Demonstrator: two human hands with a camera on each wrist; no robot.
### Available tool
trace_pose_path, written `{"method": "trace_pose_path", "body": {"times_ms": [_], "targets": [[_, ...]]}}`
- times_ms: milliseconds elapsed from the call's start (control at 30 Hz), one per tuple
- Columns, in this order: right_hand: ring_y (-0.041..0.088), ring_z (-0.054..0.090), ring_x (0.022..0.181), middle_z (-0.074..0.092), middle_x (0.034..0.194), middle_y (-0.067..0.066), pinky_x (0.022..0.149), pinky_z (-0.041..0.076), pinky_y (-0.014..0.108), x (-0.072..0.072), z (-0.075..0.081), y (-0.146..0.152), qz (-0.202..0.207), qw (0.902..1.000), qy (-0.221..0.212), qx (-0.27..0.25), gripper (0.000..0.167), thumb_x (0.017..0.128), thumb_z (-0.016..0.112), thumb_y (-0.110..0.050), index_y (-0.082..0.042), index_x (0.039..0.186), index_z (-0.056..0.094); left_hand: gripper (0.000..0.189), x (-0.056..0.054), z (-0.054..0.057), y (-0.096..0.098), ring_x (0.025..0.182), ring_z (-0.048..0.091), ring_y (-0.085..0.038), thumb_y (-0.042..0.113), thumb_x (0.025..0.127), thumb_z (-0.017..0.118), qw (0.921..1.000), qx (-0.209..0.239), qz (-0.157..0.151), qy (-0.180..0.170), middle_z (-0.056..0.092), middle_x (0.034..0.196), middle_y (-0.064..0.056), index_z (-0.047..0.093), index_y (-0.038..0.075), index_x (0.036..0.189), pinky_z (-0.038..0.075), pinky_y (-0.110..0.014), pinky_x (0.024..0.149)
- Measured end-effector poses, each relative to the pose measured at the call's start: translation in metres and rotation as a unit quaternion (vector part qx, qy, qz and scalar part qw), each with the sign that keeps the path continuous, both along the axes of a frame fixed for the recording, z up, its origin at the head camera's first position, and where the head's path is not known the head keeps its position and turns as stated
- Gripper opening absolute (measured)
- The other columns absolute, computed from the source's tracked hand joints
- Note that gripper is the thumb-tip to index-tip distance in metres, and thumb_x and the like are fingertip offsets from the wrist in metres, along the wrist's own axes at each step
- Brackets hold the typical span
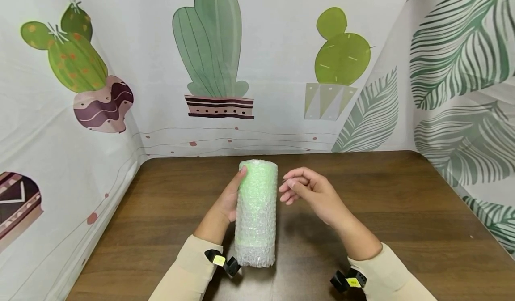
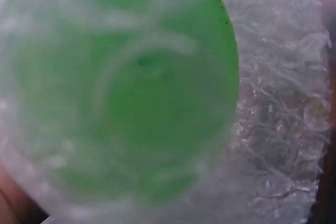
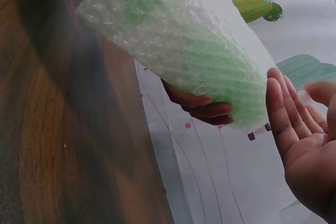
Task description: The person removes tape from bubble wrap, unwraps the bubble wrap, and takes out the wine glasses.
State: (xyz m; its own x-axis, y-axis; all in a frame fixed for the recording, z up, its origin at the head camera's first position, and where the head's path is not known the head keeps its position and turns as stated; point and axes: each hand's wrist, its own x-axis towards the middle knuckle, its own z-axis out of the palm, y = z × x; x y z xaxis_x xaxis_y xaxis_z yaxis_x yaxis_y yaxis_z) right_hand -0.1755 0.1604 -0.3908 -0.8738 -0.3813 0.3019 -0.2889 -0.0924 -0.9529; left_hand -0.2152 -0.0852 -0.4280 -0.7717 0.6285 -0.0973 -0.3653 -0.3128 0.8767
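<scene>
A bubble-wrapped roll (image 1: pixel 256 216) with something green inside stands tilted in front of me in the head view. My left hand (image 1: pixel 226 205) holds it along its left side, thumb up near the top end. In the right wrist view, the left fingers (image 3: pixel 207 109) curl round the far side of the bubble wrap (image 3: pixel 178 40). Through the wrap's end, the left wrist view shows a round green surface (image 2: pixel 173 108), blurred and very close. To the right of the roll, my right hand (image 1: pixel 311 191) hovers with fingers loosely bent and nothing in them.
A dark brown wooden table (image 1: pixel 161 229) lies beneath both hands. Behind it hangs a white cloth (image 1: pixel 277 68) printed with cacti and leaves, which also runs along both sides. Each sleeve carries a small black wrist camera (image 1: pixel 342 281).
</scene>
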Motion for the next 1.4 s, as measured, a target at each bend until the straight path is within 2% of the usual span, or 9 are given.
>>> {"method": "trace_pose_path", "body": {"times_ms": [100, 233, 300, 467, 600, 733, 1000, 1233, 1400], "targets": [[0.018, 0.076, 0.084, 0.077, 0.097, 0.010, 0.074, 0.063, 0.041, -0.001, -0.002, 0.001, 0.007, 1.0000, -0.001, 0.002, 0.026, 0.103, 0.056, -0.007, 0.014, 0.116, 0.051, 0.064, 0.001, 0.000, 0.002, 0.077, 0.069, -0.004, 0.082, 0.088, 0.044, 1.0000, 0.000, -0.002, -0.006, 0.071, 0.087, 0.010, 0.061, 0.022, 0.103, 0.059, -0.022, 0.071], [0.017, 0.073, 0.083, 0.072, 0.092, 0.002, 0.077, 0.062, 0.037, -0.002, -0.003, 0.001, -0.016, 0.9997, 0.013, 0.013, 0.021, 0.100, 0.061, -0.006, 0.011, 0.111, 0.055, 0.064, 0.001, 0.000, 0.003, 0.076, 0.068, -0.004, 0.081, 0.089, 0.041, 0.9999, 0.005, 0.006, -0.010, 0.070, 0.086, 0.010, 0.061, 0.022, 0.102, 0.058, -0.021, 0.070], [0.017, 0.072, 0.086, 0.069, 0.096, 0.001, 0.077, 0.062, 0.034, -0.003, -0.003, 0.001, -0.030, 0.9991, 0.019, 0.024, 0.017, 0.099, 0.062, -0.006, 0.007, 0.110, 0.058, 0.064, 0.001, 0.000, 0.003, 0.075, 0.068, -0.004, 0.081, 0.090, 0.039, 0.9998, 0.006, 0.012, -0.011, 0.070, 0.086, 0.010, 0.060, 0.021, 0.102, 0.058, -0.021, 0.069], [0.019, 0.073, 0.086, 0.069, 0.104, 0.016, 0.077, 0.062, 0.036, -0.007, -0.008, 0.001, -0.033, 0.9983, -0.006, 0.047, 0.016, 0.101, 0.058, -0.006, 0.006, 0.111, 0.057, 0.068, 0.003, -0.002, 0.006, 0.076, 0.068, -0.005, 0.083, 0.089, 0.037, 0.9996, 0.003, 0.005, -0.026, 0.069, 0.087, 0.009, 0.060, 0.021, 0.103, 0.058, -0.022, 0.069], [0.018, 0.072, 0.078, 0.064, 0.097, 0.028, 0.074, 0.061, 0.035, -0.010, -0.014, 0.000, -0.032, 0.9969, -0.036, 0.063, 0.017, 0.103, 0.053, -0.006, 0.008, 0.113, 0.054, 0.067, 0.004, -0.007, 0.011, 0.077, 0.068, -0.005, 0.082, 0.090, 0.035, 0.9992, 0.001, 0.003, -0.040, 0.070, 0.087, 0.009, 0.062, 0.022, 0.103, 0.058, -0.023, 0.070], [0.023, 0.070, 0.076, 0.061, 0.095, 0.032, 0.071, 0.061, 0.034, -0.012, -0.018, -0.001, -0.035, 0.9943, -0.052, 0.086, 0.018, 0.104, 0.051, -0.007, 0.008, 0.112, 0.056, 0.066, 0.002, -0.013, 0.016, 0.078, 0.067, -0.005, 0.080, 0.092, 0.032, 0.9986, -0.007, 0.014, -0.050, 0.069, 0.087, 0.009, 0.060, 0.021, 0.105, 0.058, -0.023, 0.072], [0.019, 0.067, 0.072, 0.062, 0.086, 0.016, 0.069, 0.061, 0.037, -0.017, -0.027, 0.000, -0.044, 0.9891, -0.058, 0.128, 0.018, 0.103, 0.049, -0.006, 0.006, 0.112, 0.058, 0.071, 0.000, -0.025, 0.024, 0.086, 0.066, -0.009, 0.075, 0.096, 0.028, 0.9972, -0.034, 0.047, -0.048, 0.067, 0.097, 0.005, 0.052, 0.014, 0.121, 0.057, -0.026, 0.079], [0.018, 0.067, 0.072, 0.061, 0.086, 0.013, 0.070, 0.061, 0.032, -0.020, -0.034, 0.002, -0.026, 0.9886, -0.085, 0.121, 0.017, 0.104, 0.051, -0.009, 0.008, 0.108, 0.054, 0.087, 0.002, -0.033, 0.030, 0.100, 0.061, -0.016, 0.077, 0.096, 0.019, 0.9921, -0.106, 0.068, -0.008, 0.060, 0.114, -0.003, 0.040, 0.006, 0.143, 0.051, -0.033, 0.094], [0.017, 0.065, 0.069, 0.061, 0.083, 0.012, 0.068, 0.060, 0.031, -0.023, -0.037, 0.004, -0.040, 0.9874, -0.099, 0.117, 0.018, 0.102, 0.052, -0.007, 0.010, 0.108, 0.054, 0.094, 0.003, -0.038, 0.034, 0.131, 0.046, -0.026, 0.080, 0.095, 0.021, 0.9792, -0.172, 0.107, 0.021, 0.047, 0.145, -0.013, 0.030, 0.008, 0.156, 0.031, -0.049, 0.119]]}}
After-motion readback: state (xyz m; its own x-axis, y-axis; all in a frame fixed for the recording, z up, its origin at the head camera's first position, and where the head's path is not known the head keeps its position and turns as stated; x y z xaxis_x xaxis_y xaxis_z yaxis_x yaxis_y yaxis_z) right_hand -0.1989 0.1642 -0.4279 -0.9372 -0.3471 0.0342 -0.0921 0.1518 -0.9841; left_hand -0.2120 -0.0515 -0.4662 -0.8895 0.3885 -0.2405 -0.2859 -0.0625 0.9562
